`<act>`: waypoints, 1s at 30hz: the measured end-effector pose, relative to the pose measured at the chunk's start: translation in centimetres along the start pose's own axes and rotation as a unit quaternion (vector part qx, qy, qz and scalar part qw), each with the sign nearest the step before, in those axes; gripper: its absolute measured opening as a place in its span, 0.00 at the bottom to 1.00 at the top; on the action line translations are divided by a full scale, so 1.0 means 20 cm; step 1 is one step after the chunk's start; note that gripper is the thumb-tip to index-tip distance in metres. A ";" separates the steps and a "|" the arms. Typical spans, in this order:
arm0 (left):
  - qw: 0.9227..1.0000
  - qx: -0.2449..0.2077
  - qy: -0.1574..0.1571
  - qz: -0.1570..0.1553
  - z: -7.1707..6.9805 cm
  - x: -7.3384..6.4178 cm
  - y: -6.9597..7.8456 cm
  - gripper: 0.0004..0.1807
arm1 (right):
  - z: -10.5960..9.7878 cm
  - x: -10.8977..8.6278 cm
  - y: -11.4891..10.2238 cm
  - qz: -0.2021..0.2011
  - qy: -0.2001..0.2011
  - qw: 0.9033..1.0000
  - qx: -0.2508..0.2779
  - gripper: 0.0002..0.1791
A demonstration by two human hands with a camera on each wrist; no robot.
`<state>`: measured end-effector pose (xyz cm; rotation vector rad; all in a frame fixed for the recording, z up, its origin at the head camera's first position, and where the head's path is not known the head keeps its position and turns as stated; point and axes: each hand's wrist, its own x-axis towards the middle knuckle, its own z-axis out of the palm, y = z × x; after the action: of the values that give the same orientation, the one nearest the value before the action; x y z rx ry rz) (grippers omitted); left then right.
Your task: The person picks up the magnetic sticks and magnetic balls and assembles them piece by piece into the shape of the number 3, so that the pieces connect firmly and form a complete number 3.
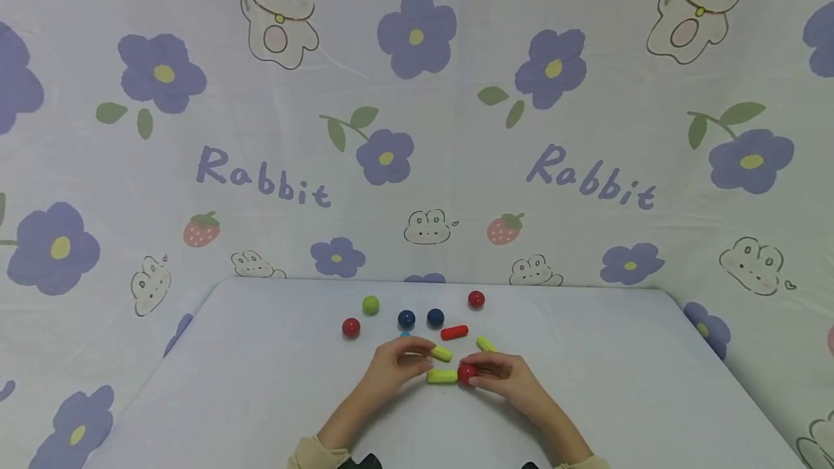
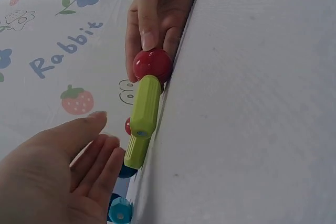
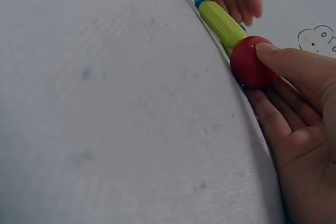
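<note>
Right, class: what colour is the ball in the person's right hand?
The ball is red, clearest in the right wrist view.

- Right hand (image 1: pixel 504 376) pinches a red ball (image 1: pixel 466 374), which touches one end of a yellow-green rod (image 1: pixel 442 377);
- left hand (image 1: pixel 399 364) curves near the rod's other end;
- beyond them on the white surface (image 1: pixel 260 396): a red rod (image 1: pixel 454 332), two dark blue balls (image 1: pixel 407 320), a green ball (image 1: pixel 371 305);
- rabbit-printed cloth (image 1: pixel 456 114) behind

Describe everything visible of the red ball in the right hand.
The red ball is round and glossy, perhaps plastic, with small highlights. The right hand pinches it between thumb and fingers, at or just above the white table. A ribbed yellow-green rod meets it end-on; whether they are joined is unclear.
</note>
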<state>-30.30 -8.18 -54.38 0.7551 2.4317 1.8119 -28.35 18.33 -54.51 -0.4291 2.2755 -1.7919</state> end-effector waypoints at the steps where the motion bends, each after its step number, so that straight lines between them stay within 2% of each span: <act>1: 1.000 0.003 0.016 0.006 0.00 0.00 0.01 0.17 | 0.00 0.00 0.00 0.002 0.001 1.000 -0.001 0.22; 5: 0.995 0.017 0.091 0.045 0.00 0.00 0.02 0.18 | 0.00 0.00 0.00 0.007 0.004 1.000 -0.006 0.22; 8: 0.985 0.033 0.148 0.088 -0.01 0.01 0.03 0.18 | 0.00 0.00 0.00 0.005 0.003 1.000 -0.008 0.22; 11: 0.973 0.063 0.198 0.104 -0.02 0.01 0.05 0.18 | 0.00 0.00 0.00 0.003 0.000 1.000 -0.006 0.22; 14: 0.966 0.084 0.235 0.071 -0.05 0.00 0.06 0.20 | -0.01 0.00 0.00 0.003 -0.004 1.000 -0.004 0.22; 17: 0.955 0.102 0.275 0.049 -0.07 0.00 0.06 0.23 | -0.01 0.00 0.00 0.001 -0.007 1.000 -0.001 0.22; 24: 0.915 0.125 0.380 0.057 -0.13 0.00 0.03 0.27 | -0.01 -0.02 -0.01 0.000 -0.010 1.000 0.005 0.23; 27: 0.903 0.120 0.411 0.042 -0.16 0.00 0.01 0.29 | -0.01 -0.02 -0.01 0.004 -0.009 1.000 0.011 0.23; 30: 0.896 0.115 0.429 0.019 -0.17 0.00 0.00 0.30 | -0.01 -0.01 -0.01 0.006 -0.010 1.000 0.017 0.23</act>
<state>-31.41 -11.26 -53.26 -0.0698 3.1862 2.2302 -28.14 18.56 -54.23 -0.4235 2.2265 -1.8103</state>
